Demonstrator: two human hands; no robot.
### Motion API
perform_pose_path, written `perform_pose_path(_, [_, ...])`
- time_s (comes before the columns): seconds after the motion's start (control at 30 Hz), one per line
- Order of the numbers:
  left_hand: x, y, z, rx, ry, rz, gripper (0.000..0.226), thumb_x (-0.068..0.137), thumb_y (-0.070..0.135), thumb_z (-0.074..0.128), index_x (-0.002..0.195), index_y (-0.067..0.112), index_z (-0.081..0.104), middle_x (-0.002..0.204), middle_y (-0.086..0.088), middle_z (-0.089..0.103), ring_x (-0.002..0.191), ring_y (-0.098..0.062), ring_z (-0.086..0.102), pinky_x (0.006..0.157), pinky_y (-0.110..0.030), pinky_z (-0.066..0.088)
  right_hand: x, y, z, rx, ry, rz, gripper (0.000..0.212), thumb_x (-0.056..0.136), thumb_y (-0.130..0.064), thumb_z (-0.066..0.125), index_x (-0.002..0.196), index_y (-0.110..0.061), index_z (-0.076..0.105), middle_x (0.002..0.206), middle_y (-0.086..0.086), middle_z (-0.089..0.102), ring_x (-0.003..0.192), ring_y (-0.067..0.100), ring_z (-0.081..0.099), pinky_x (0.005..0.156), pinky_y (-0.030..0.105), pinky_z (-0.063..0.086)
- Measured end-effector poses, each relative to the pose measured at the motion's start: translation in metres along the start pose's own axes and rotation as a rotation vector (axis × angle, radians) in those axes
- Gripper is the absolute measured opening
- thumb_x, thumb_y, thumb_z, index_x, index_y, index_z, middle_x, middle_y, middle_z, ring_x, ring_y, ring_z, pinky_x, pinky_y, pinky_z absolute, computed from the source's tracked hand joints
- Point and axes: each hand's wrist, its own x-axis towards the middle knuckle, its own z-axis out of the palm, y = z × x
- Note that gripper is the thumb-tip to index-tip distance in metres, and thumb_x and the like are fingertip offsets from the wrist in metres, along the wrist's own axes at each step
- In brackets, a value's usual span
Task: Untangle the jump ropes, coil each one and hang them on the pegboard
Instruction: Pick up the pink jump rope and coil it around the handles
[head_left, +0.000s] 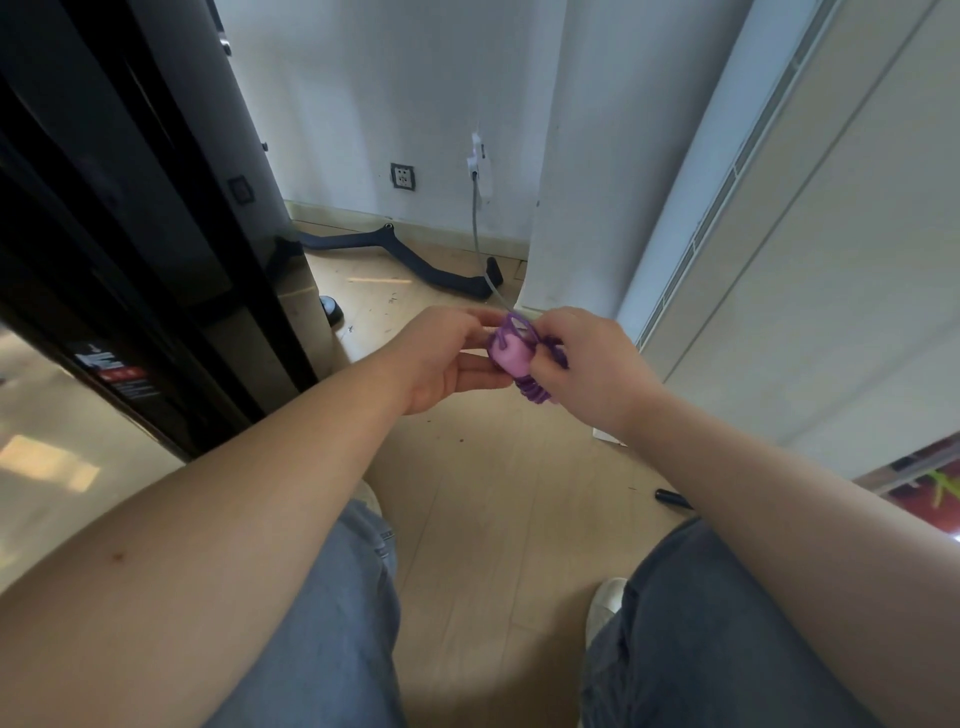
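Head view: the person is holding one jump rope (521, 332) at the centre of the frame, above the wooden floor (493, 467) and between both hands. The left hand (441, 358) is cupping the pink handle (508, 358), with fingers curled behind it and the thumb on the near side. The right hand (592, 364) is pinching the purple cord (534, 391), which is lying in tight loops over the top of the handle and bunching below the fingertips. Whether a second handle is inside the bundle cannot be told. Judging by the bundle, the handle is rigid and smooth and is offering the firm holding point. The cord is looking thin, light and springy, so its loops are likely to spring open once the pinch is relaxed. Recommended grip: clamp the handle in one hand and trap the coiled turns against it with the other. A black machine (156, 208) is filling the left of the frame, and a curved black bar (415, 260) is lying on the floor at upper centre. No pegboard is showing in this view.
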Motion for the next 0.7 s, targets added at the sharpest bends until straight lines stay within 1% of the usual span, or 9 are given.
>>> perform_pose_path(0.03, [0.000,0.000,0.000,-0.003,0.006,0.004,0.029,0.095,-0.006,0.047,0.113,0.006,0.066,0.110,-0.021,0.072,0.091,-0.032,0.073,0.072,-0.033,0.062,0.000,0.000,-0.001,-0.001,0.007,0.005,0.011,0.090,-0.021,0.053,0.089,-0.019,0.064,0.082,-0.006,0.060,0.075,0.010,0.056,0.064,0.026,0.043])
perform_pose_path(0.1, [0.001,-0.001,0.000,0.006,0.014,0.026,0.021,0.093,-0.003,0.058,0.108,0.006,0.069,0.111,-0.020,0.071,0.089,-0.027,0.073,0.070,-0.027,0.061,-0.002,0.000,-0.003,0.015,0.016,0.023,0.016,0.093,-0.022,0.050,0.092,-0.019,0.066,0.079,-0.005,0.067,0.076,0.012,0.061,0.070,0.030,0.051])
perform_pose_path(0.17, [0.001,-0.003,-0.001,0.023,0.026,0.061,0.014,0.092,0.001,0.065,0.101,0.009,0.071,0.105,-0.014,0.073,0.083,-0.021,0.073,0.068,-0.023,0.060,-0.004,-0.002,-0.003,0.038,0.020,0.014,0.019,0.097,-0.024,0.049,0.099,-0.023,0.067,0.078,-0.006,0.071,0.077,0.009,0.065,0.073,0.029,0.053])
perform_pose_path(0.23, [0.001,-0.004,-0.003,0.052,0.039,0.106,0.011,0.091,0.004,0.067,0.096,0.013,0.072,0.094,-0.005,0.074,0.078,-0.014,0.074,0.066,-0.021,0.058,-0.006,-0.004,-0.002,0.047,0.034,-0.032,0.022,0.100,-0.028,0.047,0.111,-0.027,0.066,0.082,-0.009,0.070,0.079,0.009,0.064,0.071,0.025,0.051])
perform_pose_path(0.3, [0.002,-0.006,-0.005,0.104,0.042,0.158,0.010,0.090,0.005,0.068,0.095,0.013,0.071,0.089,-0.002,0.075,0.077,-0.011,0.074,0.067,-0.019,0.057,-0.006,-0.006,-0.001,0.037,0.052,-0.078,0.025,0.101,-0.028,0.046,0.118,-0.026,0.063,0.084,-0.007,0.069,0.077,0.011,0.061,0.070,0.025,0.048])
perform_pose_path(0.4, [0.003,-0.009,-0.006,0.225,0.097,0.248,0.008,0.091,0.008,0.069,0.094,0.015,0.070,0.087,-0.002,0.074,0.073,-0.008,0.073,0.065,-0.018,0.056,-0.006,-0.005,0.000,0.026,0.055,-0.120,0.026,0.100,-0.025,0.047,0.118,-0.021,0.065,0.088,-0.005,0.067,0.080,0.012,0.058,0.073,0.024,0.047])
perform_pose_path(0.5, [0.006,-0.011,-0.005,0.322,0.176,0.329,0.005,0.093,0.017,0.067,0.095,0.020,0.071,0.087,-0.001,0.073,0.070,-0.008,0.071,0.064,-0.022,0.057,-0.004,-0.004,0.002,0.018,0.044,-0.090,0.024,0.096,-0.018,0.049,0.111,-0.020,0.067,0.080,-0.005,0.060,0.076,0.012,0.053,0.066,0.021,0.039])
perform_pose_path(0.6, [0.009,-0.013,-0.004,0.314,0.203,0.357,0.005,0.093,0.021,0.068,0.094,0.022,0.073,0.086,0.000,0.075,0.076,-0.014,0.073,0.068,-0.028,0.060,-0.002,-0.004,0.001,0.006,0.042,-0.068,0.024,0.093,-0.013,0.049,0.107,-0.021,0.067,0.076,-0.006,0.055,0.073,0.010,0.049,0.064,0.018,0.032])
perform_pose_path(0.7, [0.009,-0.014,-0.004,0.310,0.203,0.356,0.007,0.093,0.021,0.068,0.089,0.025,0.072,0.083,0.002,0.075,0.077,-0.015,0.073,0.069,-0.029,0.061,-0.003,-0.005,0.000,0.015,0.039,-0.065,0.029,0.091,-0.011,0.051,0.111,-0.022,0.068,0.076,-0.009,0.055,0.073,0.007,0.050,0.063,0.013,0.030])
